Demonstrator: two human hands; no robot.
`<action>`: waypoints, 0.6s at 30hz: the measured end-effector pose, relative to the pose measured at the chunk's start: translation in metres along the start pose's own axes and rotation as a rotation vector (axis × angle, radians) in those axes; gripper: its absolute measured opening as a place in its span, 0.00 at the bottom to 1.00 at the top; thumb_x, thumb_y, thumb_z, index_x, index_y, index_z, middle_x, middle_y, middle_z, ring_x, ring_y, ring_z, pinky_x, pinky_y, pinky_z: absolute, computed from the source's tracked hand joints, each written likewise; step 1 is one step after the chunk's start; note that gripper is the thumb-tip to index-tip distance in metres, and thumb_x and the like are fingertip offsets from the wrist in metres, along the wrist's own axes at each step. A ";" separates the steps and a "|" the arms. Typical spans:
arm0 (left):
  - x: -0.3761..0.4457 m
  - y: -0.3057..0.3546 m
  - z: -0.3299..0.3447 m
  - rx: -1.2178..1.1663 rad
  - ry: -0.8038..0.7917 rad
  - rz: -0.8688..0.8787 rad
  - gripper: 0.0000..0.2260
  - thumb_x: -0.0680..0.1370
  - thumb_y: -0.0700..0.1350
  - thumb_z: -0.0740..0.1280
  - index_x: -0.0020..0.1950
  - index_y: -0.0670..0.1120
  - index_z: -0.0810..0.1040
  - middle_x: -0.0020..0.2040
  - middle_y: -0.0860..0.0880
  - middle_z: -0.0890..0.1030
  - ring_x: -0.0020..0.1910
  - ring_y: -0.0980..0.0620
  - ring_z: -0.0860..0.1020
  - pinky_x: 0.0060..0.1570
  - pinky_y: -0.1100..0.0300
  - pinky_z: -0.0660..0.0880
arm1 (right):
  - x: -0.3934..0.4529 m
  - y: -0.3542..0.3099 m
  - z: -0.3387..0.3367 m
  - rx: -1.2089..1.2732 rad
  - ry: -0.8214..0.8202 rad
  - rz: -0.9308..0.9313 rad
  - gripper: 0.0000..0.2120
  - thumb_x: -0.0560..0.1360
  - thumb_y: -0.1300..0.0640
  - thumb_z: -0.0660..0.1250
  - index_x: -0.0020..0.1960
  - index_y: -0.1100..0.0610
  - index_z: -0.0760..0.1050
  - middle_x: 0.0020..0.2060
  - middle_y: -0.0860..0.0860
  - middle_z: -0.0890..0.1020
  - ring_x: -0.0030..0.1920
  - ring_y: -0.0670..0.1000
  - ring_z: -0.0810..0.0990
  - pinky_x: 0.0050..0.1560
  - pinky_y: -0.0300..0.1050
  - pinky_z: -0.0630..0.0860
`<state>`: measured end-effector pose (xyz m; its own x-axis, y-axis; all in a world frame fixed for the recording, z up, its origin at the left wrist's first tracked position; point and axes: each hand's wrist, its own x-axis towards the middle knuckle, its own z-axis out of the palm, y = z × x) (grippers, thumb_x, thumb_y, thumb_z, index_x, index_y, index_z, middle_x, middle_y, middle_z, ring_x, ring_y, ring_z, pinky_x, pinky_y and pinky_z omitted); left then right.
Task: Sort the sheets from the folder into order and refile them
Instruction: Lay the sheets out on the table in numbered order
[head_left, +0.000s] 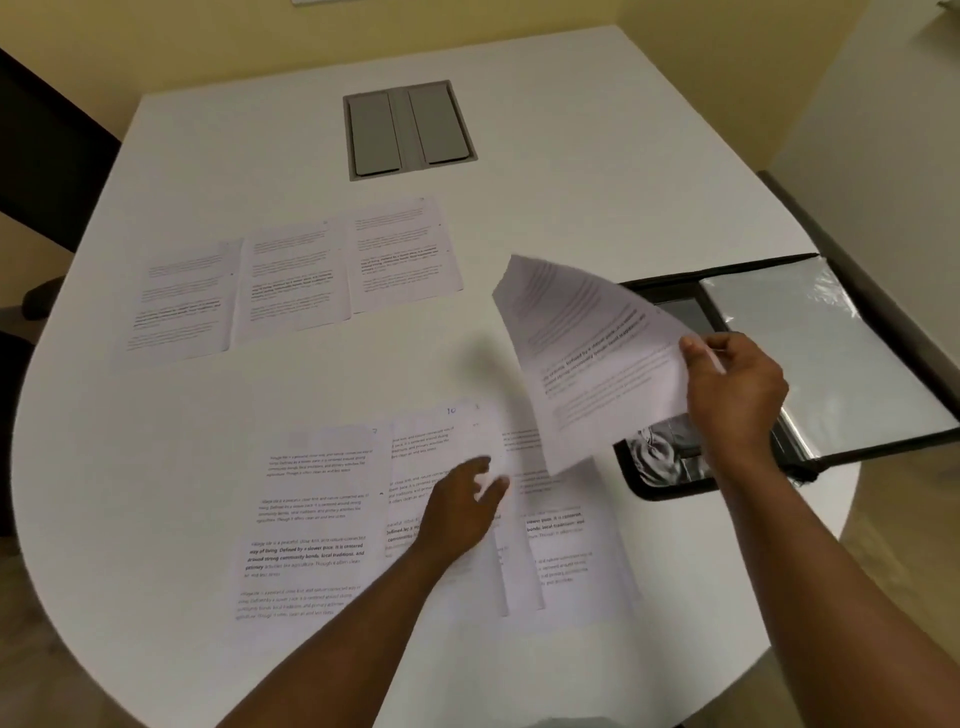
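My right hand (732, 395) pinches the right edge of a printed sheet (587, 353), which is lifted and curled above the table, left of the folder. The open black folder (810, 358) with clear plastic sleeves lies at the right edge of the table. My left hand (462, 506) rests with relaxed fingers on the middle sheet (441, 452) of a near row of three overlapping printed sheets; this one has a handwritten 10 at its top. A far row of three printed sheets (296, 280) lies side by side further back on the white table (156, 467).
A grey cable hatch (408, 130) is set into the table at the back. A dark chair (47, 150) stands at the far left. The table's rounded edge runs close at the left and at the lower right.
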<state>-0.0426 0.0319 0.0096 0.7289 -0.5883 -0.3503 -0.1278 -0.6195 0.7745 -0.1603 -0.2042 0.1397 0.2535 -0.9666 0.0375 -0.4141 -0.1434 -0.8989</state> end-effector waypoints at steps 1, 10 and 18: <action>0.010 0.018 -0.002 -0.139 -0.023 -0.056 0.22 0.77 0.59 0.65 0.67 0.49 0.74 0.61 0.57 0.76 0.57 0.54 0.78 0.59 0.60 0.72 | 0.008 0.002 0.004 0.030 0.003 0.045 0.04 0.78 0.51 0.68 0.49 0.51 0.77 0.39 0.44 0.78 0.39 0.43 0.78 0.39 0.41 0.77; 0.106 0.108 -0.036 -0.439 0.156 -0.099 0.07 0.77 0.44 0.69 0.55 0.48 0.80 0.52 0.50 0.83 0.48 0.54 0.81 0.49 0.62 0.79 | 0.064 0.021 0.077 0.245 -0.080 0.350 0.02 0.78 0.55 0.68 0.48 0.53 0.78 0.46 0.52 0.83 0.46 0.52 0.82 0.46 0.50 0.83; 0.211 0.132 -0.056 -0.119 0.318 0.025 0.26 0.77 0.40 0.68 0.74 0.53 0.66 0.52 0.48 0.79 0.49 0.52 0.77 0.47 0.64 0.72 | 0.151 0.016 0.154 0.207 -0.244 0.354 0.03 0.77 0.59 0.68 0.51 0.57 0.77 0.49 0.52 0.82 0.43 0.48 0.79 0.37 0.37 0.75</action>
<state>0.1315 -0.1450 0.0676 0.9022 -0.3993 -0.1629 -0.0825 -0.5306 0.8436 0.0058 -0.3203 0.0634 0.3366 -0.8669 -0.3677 -0.3354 0.2545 -0.9071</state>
